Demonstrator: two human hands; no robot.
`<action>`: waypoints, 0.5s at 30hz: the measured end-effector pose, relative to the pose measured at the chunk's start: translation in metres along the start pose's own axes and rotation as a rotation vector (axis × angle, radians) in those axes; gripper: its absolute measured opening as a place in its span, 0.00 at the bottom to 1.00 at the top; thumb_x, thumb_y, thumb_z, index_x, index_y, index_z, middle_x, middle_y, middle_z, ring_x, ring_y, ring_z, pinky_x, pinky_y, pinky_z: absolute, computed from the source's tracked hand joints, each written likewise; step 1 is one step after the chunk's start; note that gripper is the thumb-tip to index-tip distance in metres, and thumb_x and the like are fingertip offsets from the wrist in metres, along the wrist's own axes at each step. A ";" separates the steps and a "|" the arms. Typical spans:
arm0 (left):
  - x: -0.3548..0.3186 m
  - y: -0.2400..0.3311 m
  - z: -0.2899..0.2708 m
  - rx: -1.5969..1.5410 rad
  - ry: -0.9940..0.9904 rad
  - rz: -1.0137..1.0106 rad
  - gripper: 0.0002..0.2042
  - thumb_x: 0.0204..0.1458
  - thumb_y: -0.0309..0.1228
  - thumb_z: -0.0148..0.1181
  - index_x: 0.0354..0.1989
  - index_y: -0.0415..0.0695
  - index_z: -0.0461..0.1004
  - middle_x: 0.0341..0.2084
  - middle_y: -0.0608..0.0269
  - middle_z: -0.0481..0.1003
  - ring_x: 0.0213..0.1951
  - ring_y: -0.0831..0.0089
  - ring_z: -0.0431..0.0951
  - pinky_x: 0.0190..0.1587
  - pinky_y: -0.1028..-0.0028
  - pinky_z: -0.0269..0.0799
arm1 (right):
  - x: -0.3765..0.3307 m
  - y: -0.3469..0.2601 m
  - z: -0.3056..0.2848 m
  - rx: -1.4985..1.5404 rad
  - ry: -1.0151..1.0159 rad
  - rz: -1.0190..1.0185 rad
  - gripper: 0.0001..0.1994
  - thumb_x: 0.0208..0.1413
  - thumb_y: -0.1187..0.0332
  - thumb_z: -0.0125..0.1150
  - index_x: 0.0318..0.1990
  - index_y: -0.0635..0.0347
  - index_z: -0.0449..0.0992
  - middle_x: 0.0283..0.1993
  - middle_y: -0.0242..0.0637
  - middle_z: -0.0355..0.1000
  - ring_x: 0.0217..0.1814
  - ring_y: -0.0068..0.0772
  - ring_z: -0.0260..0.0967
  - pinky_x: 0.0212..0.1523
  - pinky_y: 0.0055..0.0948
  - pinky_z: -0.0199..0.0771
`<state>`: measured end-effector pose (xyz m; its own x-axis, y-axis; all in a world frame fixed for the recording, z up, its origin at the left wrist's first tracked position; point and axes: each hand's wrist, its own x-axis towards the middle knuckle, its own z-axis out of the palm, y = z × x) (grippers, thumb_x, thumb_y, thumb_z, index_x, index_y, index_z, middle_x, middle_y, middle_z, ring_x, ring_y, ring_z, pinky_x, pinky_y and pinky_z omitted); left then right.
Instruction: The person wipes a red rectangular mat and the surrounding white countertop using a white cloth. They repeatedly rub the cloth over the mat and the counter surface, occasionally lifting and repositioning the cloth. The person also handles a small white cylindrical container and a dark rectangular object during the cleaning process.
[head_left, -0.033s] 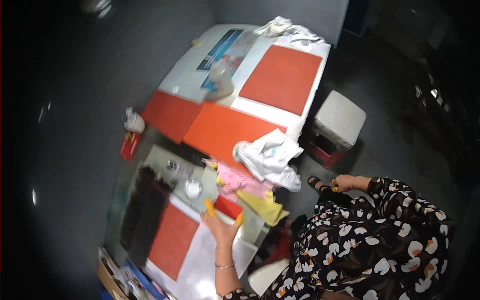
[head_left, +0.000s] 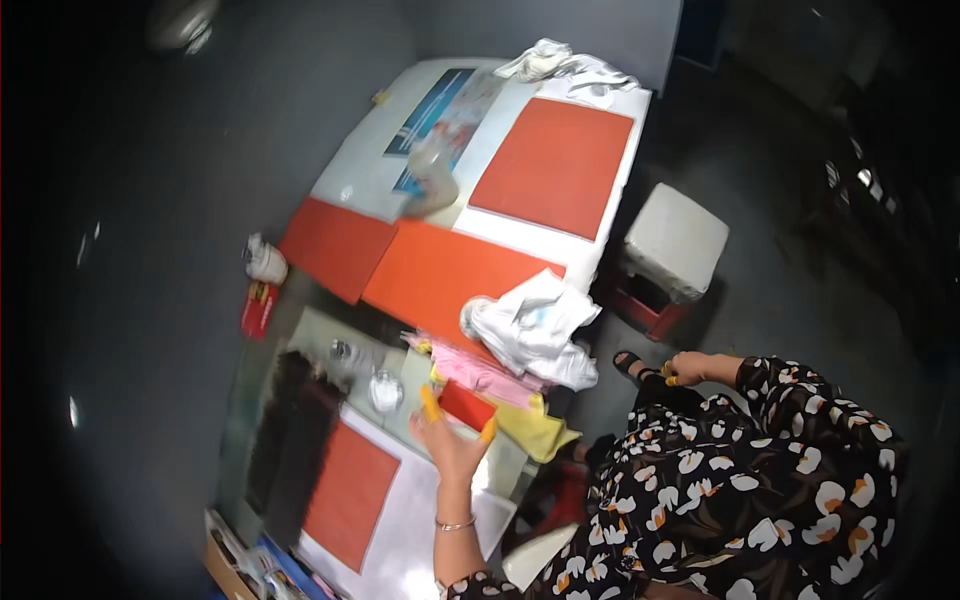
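Observation:
My left hand [head_left: 452,450], with yellow covers on its fingertips and a bracelet at the wrist, grips a small red rectangular block [head_left: 467,406] between thumb and fingers. The block is over the near table, beside a pink cloth [head_left: 478,375] and a yellow cloth [head_left: 535,428]. A white cloth [head_left: 535,325] lies crumpled just beyond them, partly on an orange sheet [head_left: 450,270]. Off the table to the right, my right hand [head_left: 690,368] has curled fingers, also with yellow tips. Whatever it may hold is hidden.
A clear-lidded jar [head_left: 385,390] stands left of the block, near a dark bristly strip [head_left: 290,430]. Red sheets [head_left: 350,495] lie on the tables. A plastic bottle [head_left: 432,180] is farther back. One white-topped stool [head_left: 677,240] stands right; boxed items [head_left: 265,565] sit lower left.
My left hand and the red block have moved slightly right and away, closer to the pink and yellow cloths. The whole view has shifted a little. My right hand stays nearly still.

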<state>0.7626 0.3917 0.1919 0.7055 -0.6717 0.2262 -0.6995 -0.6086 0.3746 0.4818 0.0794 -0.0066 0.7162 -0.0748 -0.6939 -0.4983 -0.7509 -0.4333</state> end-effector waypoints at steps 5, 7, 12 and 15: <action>0.071 0.035 0.064 -0.057 0.010 0.184 0.49 0.29 0.42 0.70 0.60 0.35 0.49 0.46 0.55 0.67 0.48 0.59 0.65 0.57 0.54 0.46 | -0.024 -0.007 -0.016 -0.035 0.019 0.001 0.17 0.49 0.59 0.55 0.46 0.53 0.73 0.41 0.46 0.73 0.44 0.46 0.71 0.44 0.40 0.70; 0.109 0.043 0.084 -0.084 0.079 0.248 0.49 0.30 0.44 0.69 0.60 0.35 0.49 0.46 0.54 0.65 0.50 0.59 0.64 0.58 0.53 0.46 | -0.022 -0.006 -0.047 0.049 0.225 0.021 0.17 0.50 0.60 0.54 0.47 0.54 0.73 0.40 0.45 0.74 0.43 0.47 0.71 0.44 0.39 0.70; 0.120 0.051 0.134 -0.053 -0.058 0.033 0.49 0.33 0.47 0.68 0.61 0.34 0.48 0.55 0.49 0.57 0.60 0.56 0.54 0.60 0.44 0.36 | -0.018 -0.014 -0.110 0.048 0.718 -0.002 0.13 0.49 0.64 0.55 0.41 0.59 0.75 0.35 0.46 0.74 0.39 0.48 0.71 0.41 0.41 0.69; 0.126 0.040 0.102 0.026 -0.141 -0.082 0.48 0.33 0.45 0.70 0.60 0.31 0.50 0.63 0.45 0.46 0.66 0.50 0.40 0.60 0.41 0.29 | -0.009 -0.062 -0.210 0.057 1.057 -0.148 0.11 0.49 0.66 0.55 0.37 0.61 0.77 0.40 0.45 0.73 0.41 0.47 0.70 0.42 0.39 0.70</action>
<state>0.8114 0.2397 0.1434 0.7384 -0.6711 0.0664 -0.6444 -0.6730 0.3631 0.6091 -0.0108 0.1475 0.8179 -0.5369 0.2071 -0.3739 -0.7694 -0.5180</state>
